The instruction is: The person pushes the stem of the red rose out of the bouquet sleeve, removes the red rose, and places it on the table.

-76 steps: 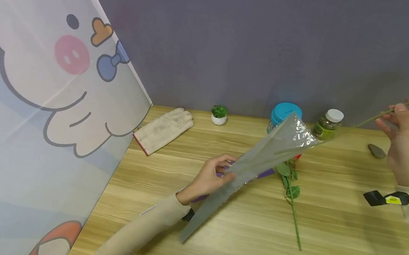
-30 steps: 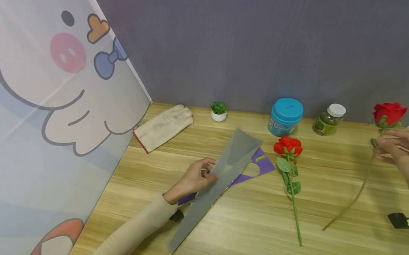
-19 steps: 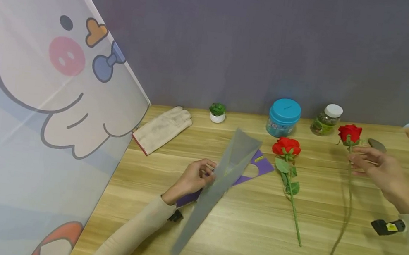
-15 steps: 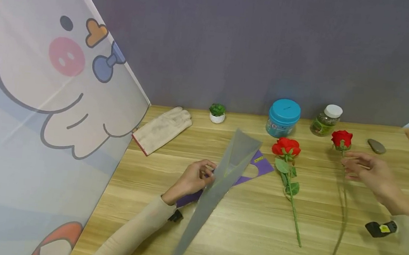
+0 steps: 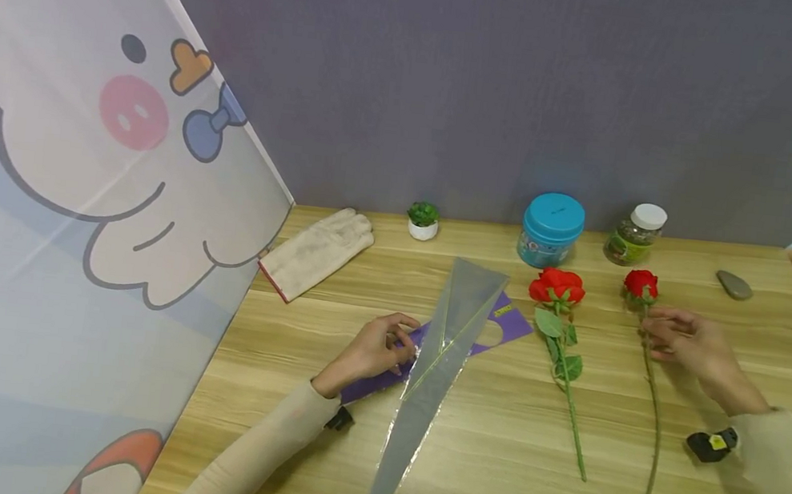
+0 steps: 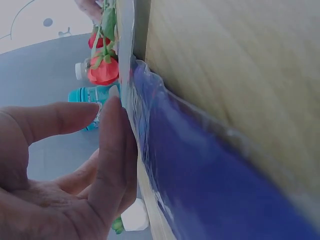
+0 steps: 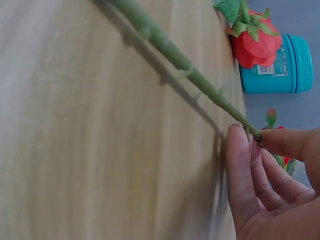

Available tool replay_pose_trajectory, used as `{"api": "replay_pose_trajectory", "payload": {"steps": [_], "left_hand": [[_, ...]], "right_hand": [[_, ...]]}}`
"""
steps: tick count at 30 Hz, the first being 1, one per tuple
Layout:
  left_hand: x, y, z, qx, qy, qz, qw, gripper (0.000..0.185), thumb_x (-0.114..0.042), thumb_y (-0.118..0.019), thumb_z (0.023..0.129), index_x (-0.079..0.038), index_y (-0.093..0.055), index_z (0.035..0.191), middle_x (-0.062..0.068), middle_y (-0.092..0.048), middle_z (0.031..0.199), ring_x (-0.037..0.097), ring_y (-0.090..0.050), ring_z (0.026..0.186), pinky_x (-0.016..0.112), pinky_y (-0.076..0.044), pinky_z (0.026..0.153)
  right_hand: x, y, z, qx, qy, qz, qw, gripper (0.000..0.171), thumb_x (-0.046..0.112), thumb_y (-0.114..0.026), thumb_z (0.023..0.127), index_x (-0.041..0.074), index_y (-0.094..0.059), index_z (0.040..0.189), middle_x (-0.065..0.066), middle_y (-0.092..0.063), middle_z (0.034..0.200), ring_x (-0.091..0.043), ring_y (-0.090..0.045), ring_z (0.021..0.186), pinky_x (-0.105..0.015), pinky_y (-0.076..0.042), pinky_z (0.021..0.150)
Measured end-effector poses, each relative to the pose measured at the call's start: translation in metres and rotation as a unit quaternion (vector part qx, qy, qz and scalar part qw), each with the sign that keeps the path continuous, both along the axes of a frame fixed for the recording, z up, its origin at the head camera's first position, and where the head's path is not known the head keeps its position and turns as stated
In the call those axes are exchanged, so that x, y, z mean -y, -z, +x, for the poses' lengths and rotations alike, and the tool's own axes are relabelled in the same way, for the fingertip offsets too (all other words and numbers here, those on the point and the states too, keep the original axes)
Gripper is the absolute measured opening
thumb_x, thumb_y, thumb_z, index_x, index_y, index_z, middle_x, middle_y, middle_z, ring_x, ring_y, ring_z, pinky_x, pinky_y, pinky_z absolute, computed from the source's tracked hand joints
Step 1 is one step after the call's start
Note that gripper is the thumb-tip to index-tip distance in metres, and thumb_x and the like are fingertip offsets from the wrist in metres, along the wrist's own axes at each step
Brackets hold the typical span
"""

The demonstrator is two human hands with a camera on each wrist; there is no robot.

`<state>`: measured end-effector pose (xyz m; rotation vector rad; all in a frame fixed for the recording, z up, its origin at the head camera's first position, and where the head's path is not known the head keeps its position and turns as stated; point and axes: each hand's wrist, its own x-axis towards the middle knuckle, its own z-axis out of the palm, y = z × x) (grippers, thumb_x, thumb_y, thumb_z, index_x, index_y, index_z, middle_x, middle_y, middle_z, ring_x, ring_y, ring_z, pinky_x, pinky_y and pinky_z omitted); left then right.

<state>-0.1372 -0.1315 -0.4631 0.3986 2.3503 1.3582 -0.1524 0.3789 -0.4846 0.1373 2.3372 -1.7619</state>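
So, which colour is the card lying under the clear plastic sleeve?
Purple. The card under the sleeve shows best in the head view.

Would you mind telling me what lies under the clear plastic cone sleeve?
A purple card lies under the clear sleeve, showing at both sides. The left hand covers its left part; anything beneath the card is hidden.

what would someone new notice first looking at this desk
Two red roses lie side by side on the wooden table: the leafy red rose alone at centre, the bare-stemmed red rose pinched near its bloom by the right hand. The left hand touches a clear cone-shaped plastic sleeve over a purple card. A cartoon-printed curtain fills the left.
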Motion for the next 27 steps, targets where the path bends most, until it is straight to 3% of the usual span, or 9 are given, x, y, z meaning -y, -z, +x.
{"api": "replay_pose_trajectory", "payload": {"steps": [6, 8, 12, 17, 19, 21, 23, 26, 27], "left_hand": [[0.000, 0.001, 0.000, -0.009, 0.004, 0.003, 1.0000, 0.044, 0.003, -0.068, 0.096, 0.006, -0.055, 0.138, 0.025, -0.069, 0.104, 0.033, -0.074, 0.078, 0.032, -0.064, 0.060], [0.001, 0.002, -0.001, -0.020, 0.007, 0.003, 0.9998, 0.043, 0.000, -0.068, 0.097, 0.006, -0.055, 0.138, 0.026, -0.070, 0.105, 0.033, -0.074, 0.077, 0.032, -0.064, 0.059], [0.001, 0.006, -0.003, -0.043, 0.015, 0.009, 0.9989, 0.044, -0.002, -0.068, 0.098, 0.005, -0.055, 0.140, 0.025, -0.071, 0.109, 0.033, -0.074, 0.075, 0.032, -0.063, 0.060], [0.005, 0.008, -0.007, -0.069, 0.006, 0.064, 0.9955, 0.041, -0.001, -0.066, 0.099, 0.005, -0.056, 0.138, 0.028, -0.070, 0.115, 0.041, -0.075, 0.082, 0.037, -0.065, 0.062], [0.005, 0.005, -0.008, -0.090, -0.006, 0.081, 0.9926, 0.039, -0.004, -0.067, 0.099, 0.004, -0.058, 0.137, 0.026, -0.070, 0.116, 0.041, -0.075, 0.087, 0.034, -0.065, 0.065], [0.005, 0.002, -0.010, -0.115, -0.015, 0.087, 0.9893, 0.039, -0.007, -0.070, 0.099, 0.002, -0.060, 0.135, 0.023, -0.071, 0.117, 0.038, -0.076, 0.093, 0.031, -0.065, 0.069], [0.004, -0.002, -0.011, -0.136, -0.015, 0.090, 0.9865, 0.040, -0.010, -0.072, 0.098, 0.001, -0.061, 0.135, 0.021, -0.071, 0.120, 0.035, -0.075, 0.101, 0.028, -0.064, 0.077], [0.001, -0.008, -0.014, -0.161, 0.002, 0.091, 0.9828, 0.043, -0.014, -0.076, 0.096, 0.000, -0.061, 0.134, 0.021, -0.069, 0.128, 0.036, -0.071, 0.114, 0.036, -0.064, 0.090], [0.000, -0.010, -0.015, -0.171, 0.014, 0.090, 0.9811, 0.045, -0.014, -0.077, 0.095, 0.000, -0.061, 0.135, 0.022, -0.068, 0.131, 0.037, -0.069, 0.119, 0.040, -0.063, 0.096]], "right_hand": [[0.004, 0.004, -0.001, -0.002, 0.001, 0.024, 1.000, 0.017, 0.017, -0.059, 0.107, 0.033, -0.066, 0.109, 0.031, -0.071, 0.091, 0.003, -0.071, 0.078, -0.021, -0.062, 0.065], [0.004, 0.004, 0.000, -0.008, -0.001, 0.047, 0.999, 0.014, 0.019, -0.057, 0.108, 0.020, -0.067, 0.118, 0.033, -0.069, 0.091, 0.004, -0.070, 0.079, -0.022, -0.063, 0.066], [0.001, 0.002, 0.003, -0.029, -0.011, 0.094, 0.995, 0.038, 0.021, -0.055, 0.109, -0.007, -0.055, 0.134, 0.036, -0.066, 0.091, 0.005, -0.070, 0.080, -0.023, -0.063, 0.067], [0.001, -0.011, 0.012, -0.085, -0.011, 0.130, 0.988, 0.029, 0.017, -0.057, 0.107, -0.001, -0.057, 0.130, 0.034, -0.065, 0.091, 0.002, -0.071, 0.076, -0.025, -0.063, 0.064], [0.004, -0.020, 0.016, -0.126, -0.012, 0.169, 0.977, 0.028, 0.014, -0.058, 0.106, -0.001, -0.060, 0.129, 0.037, -0.062, 0.091, 0.005, -0.069, 0.074, -0.023, -0.061, 0.060], [0.011, -0.030, 0.019, -0.171, -0.012, 0.222, 0.960, 0.034, 0.014, -0.061, 0.104, -0.006, -0.061, 0.132, 0.035, -0.062, 0.094, 0.014, -0.062, 0.074, -0.019, -0.057, 0.057], [0.020, -0.040, 0.022, -0.222, -0.016, 0.275, 0.935, 0.035, 0.014, -0.067, 0.101, -0.005, -0.064, 0.130, 0.023, -0.071, 0.094, 0.021, -0.055, 0.076, -0.014, -0.051, 0.054], [0.038, -0.053, 0.026, -0.281, -0.023, 0.331, 0.901, 0.032, 0.013, -0.074, 0.096, -0.001, -0.069, 0.125, -0.006, -0.078, 0.101, 0.013, -0.062, 0.076, -0.007, -0.045, 0.055], [0.045, -0.056, 0.027, -0.295, -0.027, 0.341, 0.892, 0.031, 0.013, -0.076, 0.095, 0.000, -0.070, 0.123, -0.015, -0.078, 0.105, 0.005, -0.067, 0.076, -0.005, -0.046, 0.056]]}}
